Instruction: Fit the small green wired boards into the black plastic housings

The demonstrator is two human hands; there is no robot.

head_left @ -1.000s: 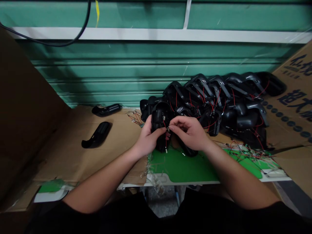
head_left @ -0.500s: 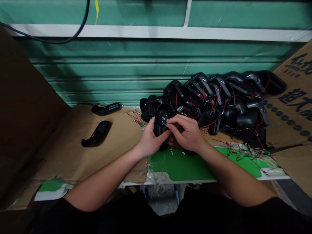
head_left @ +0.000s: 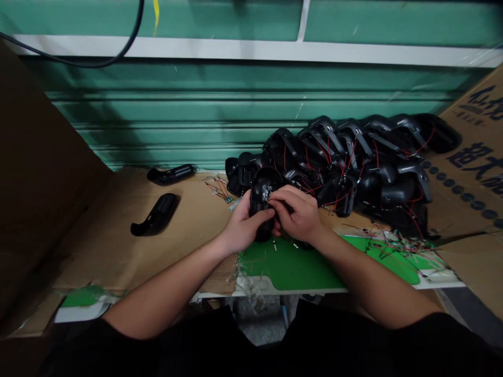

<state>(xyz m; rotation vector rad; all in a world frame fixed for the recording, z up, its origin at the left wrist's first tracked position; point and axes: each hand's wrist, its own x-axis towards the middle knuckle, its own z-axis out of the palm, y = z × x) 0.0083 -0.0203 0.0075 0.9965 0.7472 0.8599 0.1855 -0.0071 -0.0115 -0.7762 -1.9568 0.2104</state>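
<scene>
My left hand [head_left: 244, 224] is closed round a black plastic housing [head_left: 259, 196], its thumb laid across the front. The housing is held upright above the green board, its hollow inner side towards me. My right hand [head_left: 295, 213] pinches with thumb and forefinger at the housing's right inner edge; what sits between the fingertips is too small to make out. Small light-coloured wire ends stick out below the hands. Just behind, a heap of similar black housings [head_left: 326, 141] with red wires leans on the green shutter.
Two black curved shells [head_left: 159, 214] lie on the cardboard [head_left: 113, 241] at left. Small wired circuit boards [head_left: 226, 196] rest left of the heap. A tangle of wires [head_left: 404, 246] covers the right of the green board [head_left: 298, 269]. Cardboard boxes [head_left: 471, 152] flank both sides.
The housing has tipped slightly in my left hand, showing a little more of its inner side. Both hands have otherwise stayed almost in place.
</scene>
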